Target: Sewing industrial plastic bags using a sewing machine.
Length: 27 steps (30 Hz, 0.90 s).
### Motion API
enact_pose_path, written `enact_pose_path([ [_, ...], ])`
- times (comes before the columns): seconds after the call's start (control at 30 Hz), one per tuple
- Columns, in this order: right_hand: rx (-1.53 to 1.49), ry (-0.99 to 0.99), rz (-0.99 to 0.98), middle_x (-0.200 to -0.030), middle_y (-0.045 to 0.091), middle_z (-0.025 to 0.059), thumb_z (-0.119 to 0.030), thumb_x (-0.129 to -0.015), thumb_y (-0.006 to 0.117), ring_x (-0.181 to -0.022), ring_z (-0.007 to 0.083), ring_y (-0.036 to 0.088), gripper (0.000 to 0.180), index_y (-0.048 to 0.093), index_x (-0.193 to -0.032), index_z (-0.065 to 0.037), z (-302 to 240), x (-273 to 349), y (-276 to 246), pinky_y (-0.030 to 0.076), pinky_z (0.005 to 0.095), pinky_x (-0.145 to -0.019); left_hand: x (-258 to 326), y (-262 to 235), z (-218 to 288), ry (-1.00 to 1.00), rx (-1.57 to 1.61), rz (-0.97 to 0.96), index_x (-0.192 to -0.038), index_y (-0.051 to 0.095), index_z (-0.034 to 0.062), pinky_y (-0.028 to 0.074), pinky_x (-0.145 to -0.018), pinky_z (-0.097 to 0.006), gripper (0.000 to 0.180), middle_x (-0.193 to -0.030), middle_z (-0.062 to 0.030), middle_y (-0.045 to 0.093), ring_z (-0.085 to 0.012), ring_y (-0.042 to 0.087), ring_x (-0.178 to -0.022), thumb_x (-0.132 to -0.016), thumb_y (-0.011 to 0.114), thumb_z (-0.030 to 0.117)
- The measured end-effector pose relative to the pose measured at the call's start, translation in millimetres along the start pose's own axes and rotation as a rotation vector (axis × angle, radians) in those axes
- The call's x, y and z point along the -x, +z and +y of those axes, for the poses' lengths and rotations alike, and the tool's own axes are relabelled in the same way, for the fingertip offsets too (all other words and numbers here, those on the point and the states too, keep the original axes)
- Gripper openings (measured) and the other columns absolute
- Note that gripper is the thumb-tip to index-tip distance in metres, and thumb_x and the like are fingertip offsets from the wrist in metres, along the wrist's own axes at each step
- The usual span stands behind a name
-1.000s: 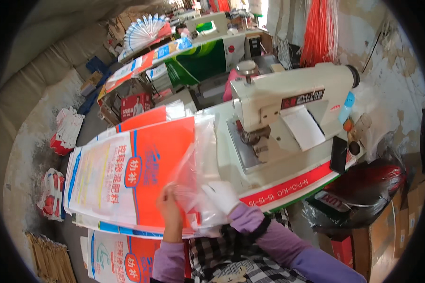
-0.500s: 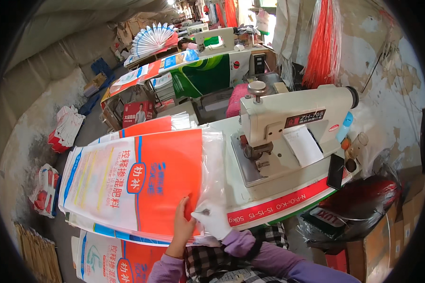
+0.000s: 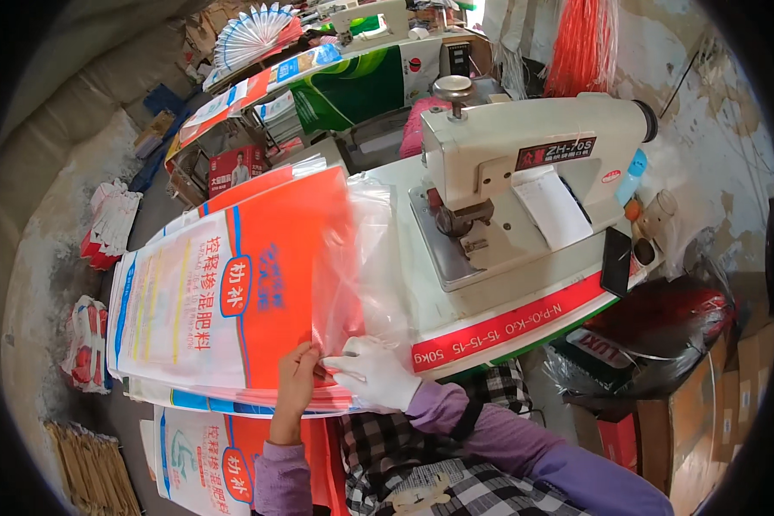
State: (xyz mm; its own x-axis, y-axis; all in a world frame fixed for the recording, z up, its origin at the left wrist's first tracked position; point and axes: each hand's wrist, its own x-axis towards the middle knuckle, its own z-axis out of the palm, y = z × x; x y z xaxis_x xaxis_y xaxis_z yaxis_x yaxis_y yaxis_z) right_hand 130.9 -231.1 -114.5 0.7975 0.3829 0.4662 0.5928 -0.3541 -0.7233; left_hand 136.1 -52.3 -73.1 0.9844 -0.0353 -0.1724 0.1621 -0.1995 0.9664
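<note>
Head view, the only one there is: the person sits at a sewing table with a stack of orange-and-white woven sacks (image 3: 224, 301) lying flat in front of them, bottom edge toward the body. A clear plastic liner (image 3: 365, 267) sticks out of the top sack's right end and lies crumpled over the table just beside the cream sewing machine (image 3: 525, 172).

The step in hand looks like lining up the liner with the sack mouth at the near corner. The bare left hand (image 3: 294, 383) has its fingers held together and curled over the sack's lower edge, thumb side pressing the orange face. It looks like a pinch on the top sack's edge, but whether it grips one layer or several I can't tell. The right hand (image 3: 371, 371) wears a white glove; its fingers are loosely spread and laid flat on the plastic, index pointing left and nearly touching the left hand's fingertips. It presses rather than grips.

My guess is the next move needs both layers held flush and slid right toward the machine's needle plate (image 3: 456, 249) without the liner bunching.

More sacks hang below the table edge (image 3: 507, 331), and more stacks sit on the benches behind.
</note>
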Motion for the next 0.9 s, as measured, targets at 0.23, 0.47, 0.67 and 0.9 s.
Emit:
enact_pose_path([
  [0.23, -0.427, -0.005, -0.236, -0.092, 0.064, 0.0109, -0.024, -0.093, 0.051, -0.077, 0.0313, 0.061, 0.026, 0.066, -0.102, -0.004, 45.5, -1.1, 23.1, 0.048, 0.0412, -0.081, 35.2, -23.1, -4.0, 0.255, -0.665, 0.055, -0.069, 0.06, 0.0007, 0.04, -0.045, -0.031, 0.022, -0.055, -0.0089, 0.056, -0.0192, 0.054, -0.046, -0.085, 0.07, 0.012],
  [0.47, 0.179, -0.044, -0.407, -0.097, 0.066, 0.0148, -0.031, -0.093, 0.051, -0.088, 0.0295, 0.063, 0.03, 0.06, -0.108, -0.006, 23.9, -62.4, 56.5, 0.05, 0.0409, -0.083, 141.4, -58.1, 19.9, 0.274, -1.157, 0.147, -0.084, 0.066, 0.0049, 0.044, -0.049, -0.036, 0.017, -0.063, -0.0115, 0.062, -0.0298, 0.06, -0.052, -0.079, 0.072, 0.019],
  [0.67, -0.11, 0.314, 0.457, -0.093, 0.066, 0.0154, -0.025, -0.078, 0.074, -0.093, 0.0315, 0.063, 0.03, 0.065, -0.098, -0.004, 57.7, -85.2, -41.0, 0.049, 0.0403, -0.087, 182.2, -56.2, 30.8, 0.406, -1.051, 0.341, -0.093, 0.073, 0.0058, 0.051, -0.057, -0.037, 0.02, -0.076, -0.0156, 0.068, -0.029, 0.065, -0.06, -0.075, 0.076, -0.002],
  [0.9, 0.522, 0.046, 0.617, -0.108, 0.065, 0.0069, -0.019, -0.075, 0.073, -0.112, 0.0308, 0.054, 0.036, 0.065, -0.107, -0.006, 50.2, -69.1, -70.0, 0.036, 0.0439, -0.106, 186.5, -54.1, -19.7, 0.244, -0.878, 0.609, -0.072, 0.058, -0.0023, 0.035, -0.047, -0.034, 0.017, -0.057, -0.0156, 0.053, -0.0224, 0.048, -0.047, -0.076, 0.074, 0.001],
])
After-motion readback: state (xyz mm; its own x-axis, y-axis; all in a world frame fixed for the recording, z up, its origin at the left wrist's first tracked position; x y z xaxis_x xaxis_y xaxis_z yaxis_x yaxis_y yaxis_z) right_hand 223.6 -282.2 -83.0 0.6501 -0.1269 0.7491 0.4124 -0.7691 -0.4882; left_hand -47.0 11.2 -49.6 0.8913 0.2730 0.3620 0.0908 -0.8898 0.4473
